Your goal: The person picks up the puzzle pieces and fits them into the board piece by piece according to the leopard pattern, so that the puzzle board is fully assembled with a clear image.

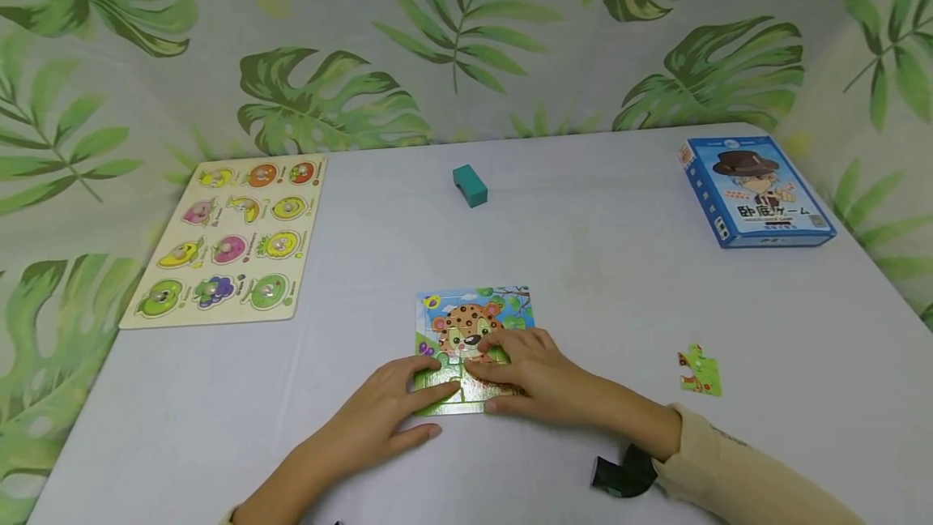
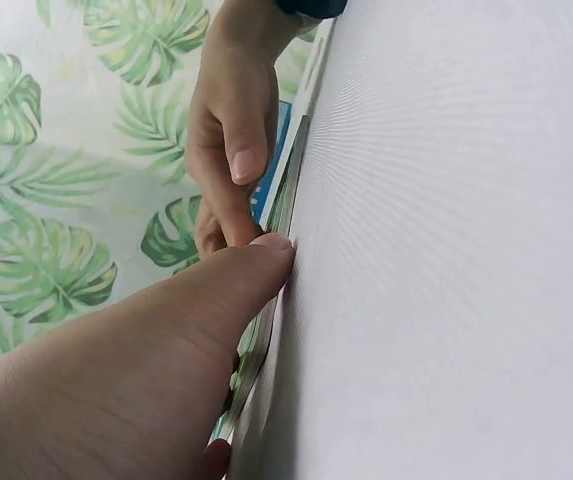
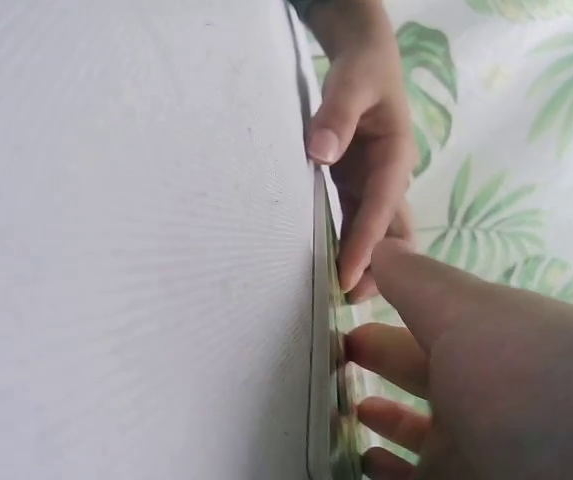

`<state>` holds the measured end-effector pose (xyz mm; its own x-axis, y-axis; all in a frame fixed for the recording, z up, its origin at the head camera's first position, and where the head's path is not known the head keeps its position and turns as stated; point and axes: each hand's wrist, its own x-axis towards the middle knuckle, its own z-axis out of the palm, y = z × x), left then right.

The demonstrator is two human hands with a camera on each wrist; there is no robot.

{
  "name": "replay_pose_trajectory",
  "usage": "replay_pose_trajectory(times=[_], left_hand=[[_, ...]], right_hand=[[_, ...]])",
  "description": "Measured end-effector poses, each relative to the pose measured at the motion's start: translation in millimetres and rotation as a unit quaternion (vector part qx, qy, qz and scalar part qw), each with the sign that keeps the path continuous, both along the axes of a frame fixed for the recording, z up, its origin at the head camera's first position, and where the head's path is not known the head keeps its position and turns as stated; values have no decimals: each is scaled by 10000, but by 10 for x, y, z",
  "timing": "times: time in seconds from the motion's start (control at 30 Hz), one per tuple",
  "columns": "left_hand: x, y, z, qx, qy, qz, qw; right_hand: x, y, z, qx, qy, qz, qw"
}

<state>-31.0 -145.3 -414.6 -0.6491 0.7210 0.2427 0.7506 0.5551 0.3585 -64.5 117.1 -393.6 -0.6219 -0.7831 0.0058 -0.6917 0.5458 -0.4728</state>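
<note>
A jigsaw puzzle (image 1: 446,310) of a spotted leopard cub lies flat in a thin tray at the middle of the table. My left hand (image 1: 382,407) reaches over its lower left part, with the index fingertip on a green piece and the thumb on the cloth by the front edge. My right hand (image 1: 543,379) spreads over the lower right part, its fingertips touching the pieces and covering some of them. In the right wrist view, several fingertips of the right hand (image 3: 506,370) press the raised pieces along the tray (image 3: 320,330). Neither hand grips anything.
One loose green puzzle piece (image 1: 701,373) lies to the right. A fruit peg board (image 1: 251,270) stands at the left, a teal block (image 1: 470,185) at the back, and a blue game box (image 1: 758,193) at the back right. A black strap (image 1: 623,476) shows beside the right sleeve.
</note>
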Motion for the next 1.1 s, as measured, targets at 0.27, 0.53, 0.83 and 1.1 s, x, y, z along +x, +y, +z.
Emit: replay_pose_trajectory(times=[0.27, 0.53, 0.83, 1.1], left_hand=[[4, -3, -8, -11, -117, 118, 9999], [6, 6, -3, 29, -228, 153, 9996], [7, 1, -13, -10, -252, 157, 9996], [6, 4, -17, 9, -241, 132, 9996]], right_hand=[[53, 59, -75, 348, 185, 251, 9989], [62, 200, 91, -861, -1289, -555, 9864], [210, 765, 484, -1742, -434, -1654, 9697], [428, 1295, 522, -2141, -13, -2658, 9400]])
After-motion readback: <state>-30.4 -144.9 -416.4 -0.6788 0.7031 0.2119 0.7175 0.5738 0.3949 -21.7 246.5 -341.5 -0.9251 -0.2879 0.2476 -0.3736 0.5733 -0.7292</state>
